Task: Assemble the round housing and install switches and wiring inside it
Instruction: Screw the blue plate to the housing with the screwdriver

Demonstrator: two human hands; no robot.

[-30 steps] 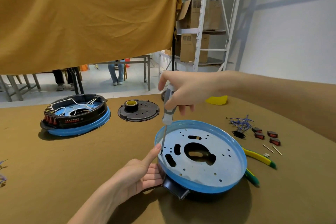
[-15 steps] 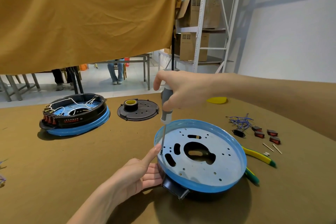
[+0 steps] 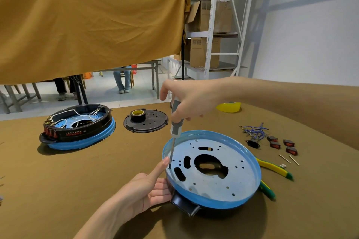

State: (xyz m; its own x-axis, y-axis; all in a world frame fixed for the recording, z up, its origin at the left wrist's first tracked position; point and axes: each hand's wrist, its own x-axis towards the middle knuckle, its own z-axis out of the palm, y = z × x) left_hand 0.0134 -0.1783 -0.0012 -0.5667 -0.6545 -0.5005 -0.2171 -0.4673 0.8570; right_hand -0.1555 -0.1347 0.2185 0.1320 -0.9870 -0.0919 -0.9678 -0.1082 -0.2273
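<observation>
A round housing with a blue rim and a perforated metal plate lies in front of me on a black base. My right hand grips a grey-handled screwdriver held upright, its tip in a hole at the plate's left edge. My left hand holds the housing's left side, fingers under the rim and thumb up along the edge beside the tip. Loose red-and-black switches and a bundle of blue wires lie to the right.
A second housing with switches and white wiring stands at the back left. A black round cover carries a roll of tape. Yellow-green pliers lie right of the housing, with small pins and a yellow object beyond.
My right hand has shifted its fingers on the screwdriver handle, turning it in place. The tip stays in the same hole and my left hand has not moved.
</observation>
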